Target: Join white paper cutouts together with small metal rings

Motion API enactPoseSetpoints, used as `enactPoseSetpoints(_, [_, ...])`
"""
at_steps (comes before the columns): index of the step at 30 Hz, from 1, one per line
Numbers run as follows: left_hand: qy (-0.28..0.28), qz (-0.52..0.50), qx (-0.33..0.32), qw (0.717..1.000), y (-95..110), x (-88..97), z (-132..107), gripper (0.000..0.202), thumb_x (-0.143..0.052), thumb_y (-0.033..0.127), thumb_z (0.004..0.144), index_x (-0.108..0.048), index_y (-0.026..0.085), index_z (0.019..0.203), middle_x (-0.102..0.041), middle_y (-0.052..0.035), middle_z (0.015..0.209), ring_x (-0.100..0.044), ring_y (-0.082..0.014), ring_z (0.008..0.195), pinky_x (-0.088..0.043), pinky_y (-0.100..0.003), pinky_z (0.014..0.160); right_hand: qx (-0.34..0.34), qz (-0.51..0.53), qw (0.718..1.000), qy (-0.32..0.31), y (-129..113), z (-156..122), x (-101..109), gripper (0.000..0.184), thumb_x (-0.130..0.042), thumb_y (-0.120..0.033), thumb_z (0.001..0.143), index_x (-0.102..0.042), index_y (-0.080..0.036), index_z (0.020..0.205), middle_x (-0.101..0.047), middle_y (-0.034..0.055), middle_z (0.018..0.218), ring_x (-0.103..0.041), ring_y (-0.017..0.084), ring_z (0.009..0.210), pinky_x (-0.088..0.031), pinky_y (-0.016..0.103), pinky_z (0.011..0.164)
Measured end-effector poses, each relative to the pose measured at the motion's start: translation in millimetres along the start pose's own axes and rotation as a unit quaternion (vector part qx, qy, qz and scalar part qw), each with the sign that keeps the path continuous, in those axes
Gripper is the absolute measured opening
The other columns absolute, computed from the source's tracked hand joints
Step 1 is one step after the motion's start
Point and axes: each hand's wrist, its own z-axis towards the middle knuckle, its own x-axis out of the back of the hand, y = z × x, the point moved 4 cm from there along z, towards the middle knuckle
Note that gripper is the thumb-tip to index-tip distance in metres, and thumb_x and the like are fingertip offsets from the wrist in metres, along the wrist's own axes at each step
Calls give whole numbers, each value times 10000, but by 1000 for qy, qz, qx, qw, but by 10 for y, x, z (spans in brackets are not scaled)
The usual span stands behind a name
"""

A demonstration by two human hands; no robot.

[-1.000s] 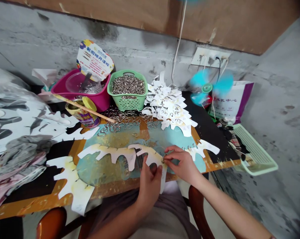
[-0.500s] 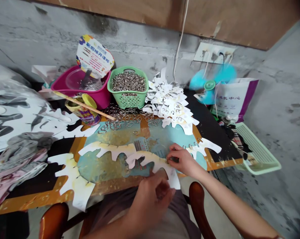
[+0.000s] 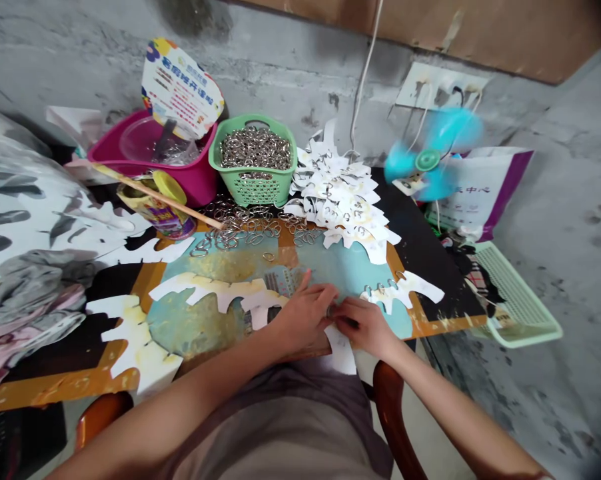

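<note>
My left hand [image 3: 308,312] lies over a white scalloped cut-out strip [image 3: 341,352], its fingers closed at the strip's upper edge. Against it, my right hand [image 3: 364,325] is closed in a pinch. A small metal ring [image 3: 330,311] shows between the fingertips of both hands; the exact grip is partly hidden. Left of my hands lies another scalloped strip [image 3: 215,288] with yellowish glue along its slitted edge. A third strip [image 3: 139,340] is at the table's left front. To the right is a strip with rings in its edge [image 3: 403,292].
Loose metal rings [image 3: 250,230] lie before a green basket [image 3: 253,190] full of rings. Beside it stand a magenta tub [image 3: 200,177] and a can with a stick [image 3: 163,213]. Finished-looking strips are piled [image 3: 340,200] near a spinning blue fan [image 3: 427,161]. A pale green basket [image 3: 523,293] sits right.
My left hand has moved up and forward from near my lap to the strip, meeting my right hand at the ring. My right hand stays at about the same place. The view has shifted slightly.
</note>
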Motion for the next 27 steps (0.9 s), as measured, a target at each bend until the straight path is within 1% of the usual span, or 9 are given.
enactPoseSetpoints(3, [-9, 17, -16, 1000, 39, 8, -8, 249, -611, 103, 863, -539, 196, 1082, -710, -88, 1063, -595, -280, 1215, -149, -609, 1208, 16, 1, 1000, 22, -16, -82, 1, 163, -562, -109, 907, -679, -222, 923, -648, 36, 817, -615, 171, 743, -464, 281, 658])
enactPoseSetpoints(6, [-23, 51, -26, 998, 69, -3, -9, 186, -597, 103, 891, -611, 175, 1062, -735, -90, 1017, -549, -295, 1288, -102, -629, 1209, 56, -37, 997, 23, -149, -194, -2, 168, -529, -128, 934, -653, -215, 861, -631, 40, 766, -581, 183, 721, -456, 316, 673])
enactPoseSetpoints(10, [-13, 66, -34, 997, 59, -15, -31, 121, -606, 121, 901, -693, 206, 902, -755, -41, 946, -546, -298, 1290, -46, -652, 1204, 72, -48, 996, -36, -326, -329, 7, 203, -494, -126, 952, -627, -219, 830, -606, 33, 744, -563, 185, 722, -465, 345, 721])
enactPoseSetpoints(12, [8, 60, -44, 997, 49, -20, -50, 130, -618, 149, 904, -710, 222, 847, -756, -30, 976, -542, -298, 1289, -52, -668, 1198, 31, -20, 999, -30, -317, -334, 83, 160, -512, -153, 961, -651, -226, 995, -632, 59, 873, -597, 202, 828, -498, 346, 766])
enactPoseSetpoints(14, [36, 63, -58, 996, 56, -23, -72, 149, -619, 147, 904, -724, 225, 832, -742, -38, 1048, -536, -300, 1286, -76, -687, 1188, -4, -5, 1000, -1, -267, -292, 182, 290, -556, -189, 952, -604, -232, 1235, -618, 94, 1035, -605, 226, 965, -519, 359, 841])
enactPoseSetpoints(16, [70, 80, -62, 992, 75, -18, -96, 167, -618, 142, 901, -737, 224, 816, -701, -70, 1141, -541, -298, 1256, -129, -689, 1179, -9, -14, 1000, 7, -221, -216, 240, 402, -546, -170, 948, -548, -235, 1345, -589, 107, 1101, -597, 234, 1021, -516, 371, 885])
enactPoseSetpoints(19, [101, 116, -60, 986, 107, -20, -130, 198, -607, 123, 891, -749, 235, 809, -639, -93, 1197, -555, -274, 1171, -198, -668, 1171, 1, -28, 999, -30, -175, -92, 220, 304, -485, -101, 947, -662, -231, 1157, -600, 82, 1007, -612, 214, 939, -518, 347, 821])
enactPoseSetpoints(21, [104, 133, -70, 983, 122, -36, -151, 212, -596, 111, 887, -749, 244, 824, -628, -84, 1191, -546, -264, 1146, -206, -661, 1174, -8, -29, 998, -62, -147, -28, 175, 241, -513, -94, 936, -699, -217, 1028, -615, 70, 960, -625, 207, 898, -516, 334, 788])
enactPoseSetpoints(27, [117, 146, -94, 978, 122, -60, -173, 181, -595, 135, 900, -709, 219, 788, -632, -81, 1208, -539, -262, 1156, -254, -643, 1160, -29, -42, 992, -111, -102, 79, 136, 193, -570, -70, 909, -712, -196, 945, -651, 62, 947, -652, 202, 866, -498, 313, 765])
